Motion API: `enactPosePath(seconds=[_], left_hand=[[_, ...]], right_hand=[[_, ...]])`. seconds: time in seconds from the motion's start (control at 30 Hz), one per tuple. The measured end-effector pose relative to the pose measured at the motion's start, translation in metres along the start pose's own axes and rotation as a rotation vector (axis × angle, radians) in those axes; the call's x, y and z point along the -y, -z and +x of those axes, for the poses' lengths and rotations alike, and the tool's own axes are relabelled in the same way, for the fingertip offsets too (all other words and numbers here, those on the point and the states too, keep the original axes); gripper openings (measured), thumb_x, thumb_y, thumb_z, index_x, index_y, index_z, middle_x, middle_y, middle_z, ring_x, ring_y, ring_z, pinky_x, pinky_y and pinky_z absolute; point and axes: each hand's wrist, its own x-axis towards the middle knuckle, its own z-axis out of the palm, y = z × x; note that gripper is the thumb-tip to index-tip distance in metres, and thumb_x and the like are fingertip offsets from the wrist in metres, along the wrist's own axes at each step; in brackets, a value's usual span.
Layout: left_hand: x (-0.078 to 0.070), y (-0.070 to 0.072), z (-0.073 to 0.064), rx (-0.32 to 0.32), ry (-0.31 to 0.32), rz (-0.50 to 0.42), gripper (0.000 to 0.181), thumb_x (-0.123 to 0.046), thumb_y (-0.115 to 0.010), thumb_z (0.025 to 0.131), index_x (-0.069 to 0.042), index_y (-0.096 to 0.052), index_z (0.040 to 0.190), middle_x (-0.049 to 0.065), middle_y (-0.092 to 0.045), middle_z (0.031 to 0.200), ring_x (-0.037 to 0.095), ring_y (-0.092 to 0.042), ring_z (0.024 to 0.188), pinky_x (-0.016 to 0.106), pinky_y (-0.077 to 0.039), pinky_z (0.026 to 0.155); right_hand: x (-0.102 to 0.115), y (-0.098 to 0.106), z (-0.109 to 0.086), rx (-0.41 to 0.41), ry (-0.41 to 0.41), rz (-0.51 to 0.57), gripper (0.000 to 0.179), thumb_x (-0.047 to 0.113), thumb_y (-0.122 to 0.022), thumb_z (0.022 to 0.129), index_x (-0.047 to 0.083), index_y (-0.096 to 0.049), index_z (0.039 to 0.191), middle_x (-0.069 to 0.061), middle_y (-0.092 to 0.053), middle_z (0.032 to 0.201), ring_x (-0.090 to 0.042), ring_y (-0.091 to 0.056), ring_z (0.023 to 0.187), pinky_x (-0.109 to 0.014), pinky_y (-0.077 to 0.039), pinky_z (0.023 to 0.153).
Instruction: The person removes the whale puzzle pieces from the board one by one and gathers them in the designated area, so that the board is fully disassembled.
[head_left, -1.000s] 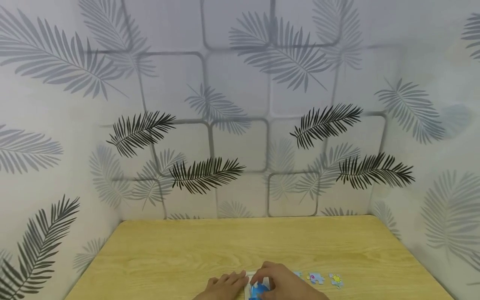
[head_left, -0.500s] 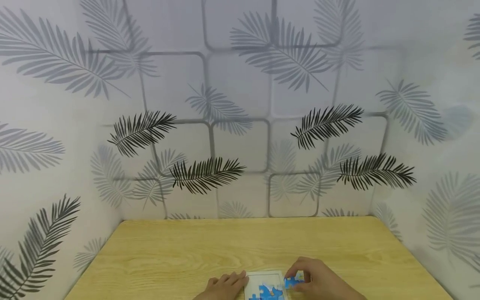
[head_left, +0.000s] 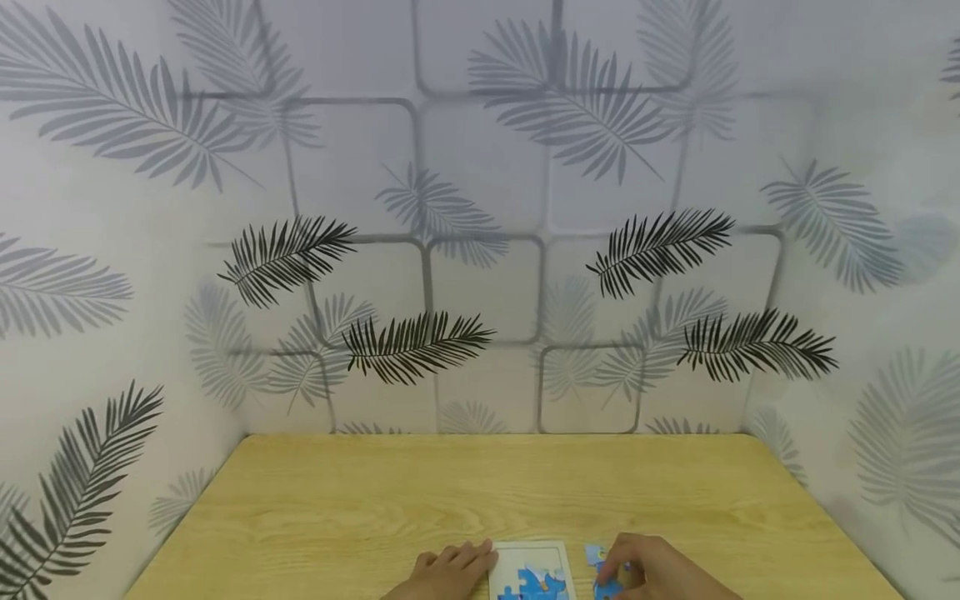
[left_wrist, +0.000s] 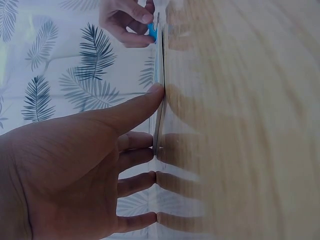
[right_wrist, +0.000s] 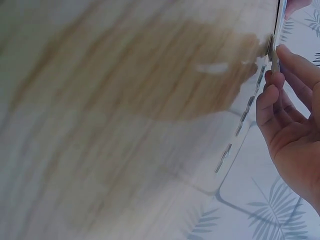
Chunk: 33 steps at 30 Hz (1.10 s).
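Observation:
A white puzzle tray [head_left: 525, 555] lies at the front of the table, with joined blue jigsaw pieces [head_left: 542, 585] in its lower part. My left hand [head_left: 447, 572] rests at its left edge; the left wrist view shows the thumb [left_wrist: 145, 102] on that edge and the fingertips on the table. To the right of the tray, my right hand [head_left: 651, 568] pinches a blue jigsaw piece [head_left: 606, 589]. That piece appears edge-on in the right wrist view, between thumb and fingers. A light blue loose piece [head_left: 595, 554] lies just behind it, partly covered by the right hand.
Several loose pieces [right_wrist: 245, 117] lie in a row on the table, seen edge-on in the right wrist view. The wooden table [head_left: 420, 483] stretches back to a wall [head_left: 480, 383] with a leaf pattern.
My right hand has moved off the tray to the right and then nearer the front, uncovering the joined pieces and holding a blue jigsaw piece. My left hand stays at the tray's edge.

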Motion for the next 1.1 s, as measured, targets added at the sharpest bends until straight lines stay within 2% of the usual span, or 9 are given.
enactPosePath(seconds=[0.2,0.5,0.7,0.8,0.97,1.1], left_hand=[[-0.001,0.001,0.000,0.005,0.009,-0.002,0.079,-0.072,-0.057,0.095,-0.031,-0.040,0.161,-0.011,-0.035,0.166,0.023,-0.039,0.150,0.062,-0.039,0.106],[0.005,-0.006,0.006,0.006,0.020,-0.004,0.080,-0.074,-0.057,0.093,-0.033,-0.040,0.160,-0.014,-0.035,0.166,0.022,-0.039,0.149,0.062,-0.039,0.106],[0.005,-0.006,0.006,-0.003,0.012,0.006,0.080,-0.073,-0.058,0.094,-0.033,-0.041,0.160,-0.013,-0.036,0.165,0.022,-0.041,0.148,0.062,-0.040,0.104],[0.005,-0.007,0.006,-0.009,0.006,0.013,0.080,-0.074,-0.057,0.093,-0.033,-0.041,0.160,-0.013,-0.036,0.165,0.022,-0.041,0.148,0.062,-0.041,0.103],[0.003,-0.005,0.005,-0.005,0.019,0.016,0.080,-0.075,-0.057,0.093,-0.033,-0.041,0.160,-0.013,-0.036,0.165,0.022,-0.041,0.148,0.062,-0.041,0.104],[-0.006,0.002,0.003,0.005,0.054,0.024,0.079,-0.072,-0.060,0.093,-0.032,-0.043,0.159,-0.014,-0.038,0.165,0.022,-0.042,0.147,0.062,-0.041,0.104]], right_hand=[[-0.002,0.000,0.000,0.004,-0.013,0.021,0.016,0.014,-0.079,0.093,0.006,-0.077,0.107,-0.004,-0.062,0.096,-0.002,-0.048,0.072,-0.022,-0.047,0.064],[-0.004,0.002,0.001,0.001,0.023,-0.060,0.015,0.011,-0.078,0.093,0.009,-0.077,0.108,-0.001,-0.061,0.097,-0.001,-0.049,0.072,-0.022,-0.048,0.062],[0.006,-0.004,0.007,-0.036,0.029,-0.055,0.034,0.007,-0.071,0.097,0.001,-0.066,0.130,-0.008,-0.067,0.110,-0.003,-0.059,0.073,-0.026,-0.053,0.063],[0.011,-0.009,0.013,-0.039,0.057,-0.070,0.040,0.006,-0.067,0.099,-0.002,-0.060,0.137,-0.010,-0.067,0.111,-0.002,-0.060,0.071,-0.026,-0.054,0.063],[0.013,-0.018,0.025,-0.032,0.157,-0.088,0.040,0.007,-0.069,0.100,-0.002,-0.059,0.137,-0.015,-0.068,0.110,0.001,-0.060,0.071,-0.026,-0.055,0.063],[0.019,-0.026,0.034,-0.008,0.158,-0.048,0.040,0.005,-0.070,0.099,-0.002,-0.059,0.137,-0.021,-0.065,0.115,0.001,-0.058,0.068,-0.026,-0.055,0.063]])
